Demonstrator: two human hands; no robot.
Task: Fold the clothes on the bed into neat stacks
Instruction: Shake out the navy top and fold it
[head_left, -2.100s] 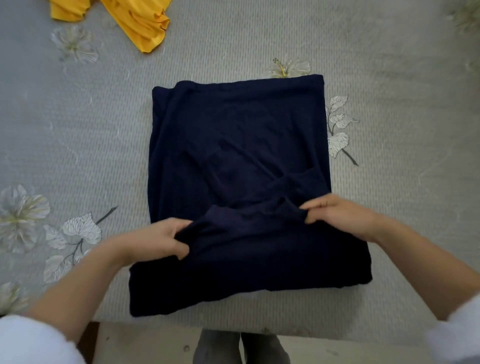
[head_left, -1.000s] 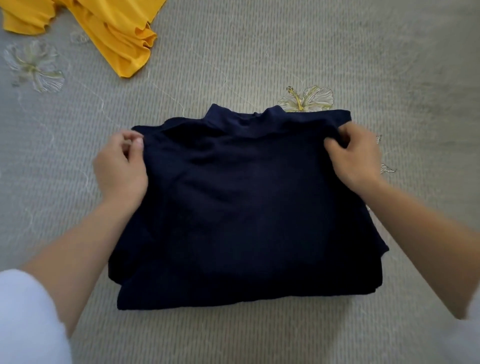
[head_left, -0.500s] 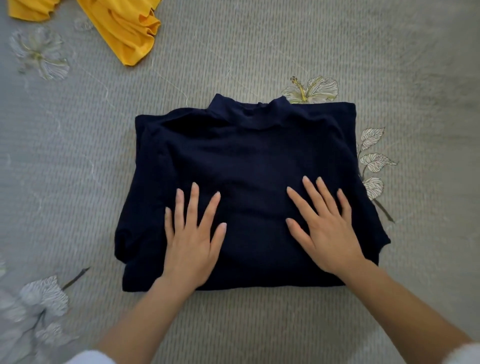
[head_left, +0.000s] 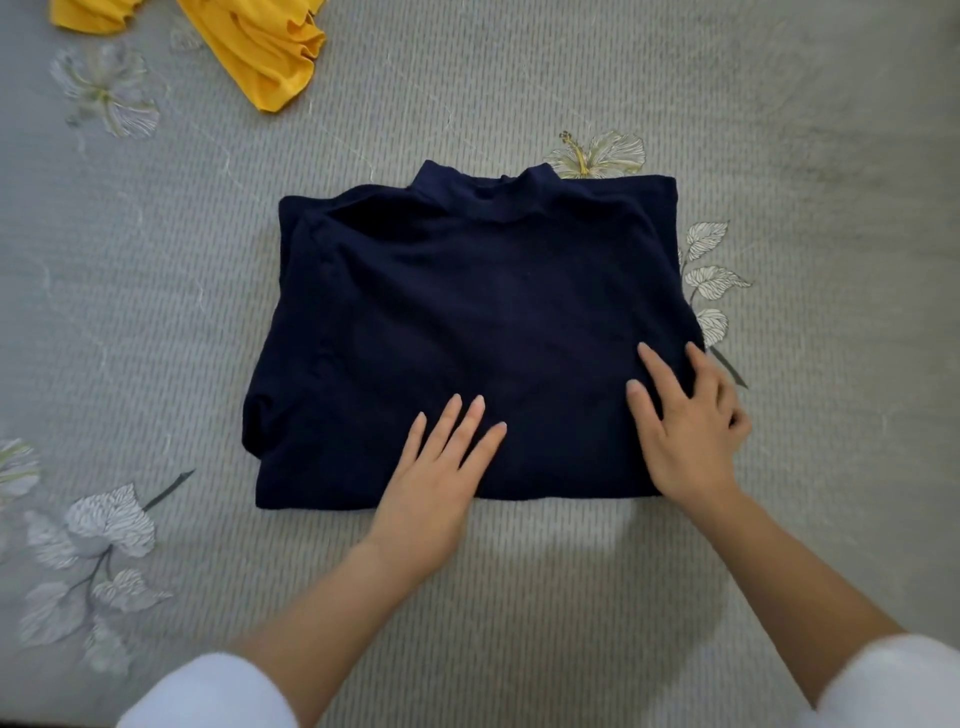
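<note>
A navy blue top (head_left: 467, 312) lies folded into a rough rectangle in the middle of the bed, its collar pointing away from me. My left hand (head_left: 441, 467) rests flat on its near edge with fingers straight. My right hand (head_left: 685, 421) lies on the near right corner of the top, fingers spread and slightly bent, its outer fingers over the right edge. Neither hand holds any cloth.
A crumpled yellow garment (head_left: 260, 47) lies at the far left of the bed. The grey bedspread (head_left: 779, 130) with printed flowers and leaves stretches all around the folded top.
Both hands folded the top away from me, then let go and pressed it flat. Since half a second ago both hands slid back toward the near edge, the right one toward the right corner.
</note>
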